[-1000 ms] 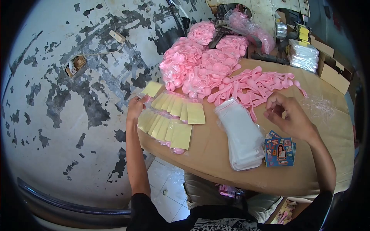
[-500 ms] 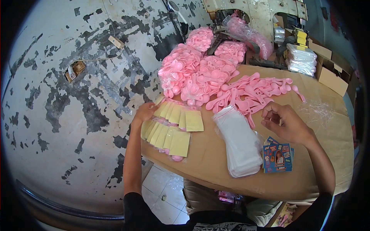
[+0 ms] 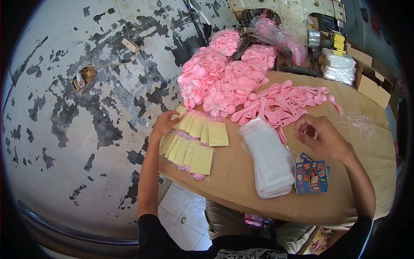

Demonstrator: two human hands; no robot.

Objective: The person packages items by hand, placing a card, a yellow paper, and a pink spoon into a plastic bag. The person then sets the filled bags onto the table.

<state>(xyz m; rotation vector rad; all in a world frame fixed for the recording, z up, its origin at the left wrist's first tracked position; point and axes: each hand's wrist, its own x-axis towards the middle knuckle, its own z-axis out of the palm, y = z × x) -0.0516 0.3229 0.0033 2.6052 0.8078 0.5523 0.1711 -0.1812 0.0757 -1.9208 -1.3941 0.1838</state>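
My left hand [image 3: 165, 124] is at the far left end of the upper row of packets with yellow cards [image 3: 217, 134]. Its thumb and forefinger are parted beside the end packet, with nothing seen between them. A second row of yellow-card packets [image 3: 201, 159] overlaps below, pink showing through the clear plastic. My right hand [image 3: 321, 137] hovers with loosely curled fingers, thumb apart from forefinger, and no object visible in it. Below it lies a small stack of blue printed cards [image 3: 311, 178]. Left of that stack is a pile of clear plastic bags [image 3: 271, 162].
Loose pink spoons [image 3: 280, 103] are heaped beyond the plastic bags. Bulging bags of pink spoons [image 3: 233, 84] stand behind, near a peeling wall [image 3: 99, 112]. Cardboard boxes [image 3: 373, 88] and packs of clear plastic [image 3: 338, 67] are at the back right. Plastic scraps [image 3: 358, 127] lie at right.
My left fingers have opened and come slightly off the end packet of the upper row. My right hand stays in nearly the same place.
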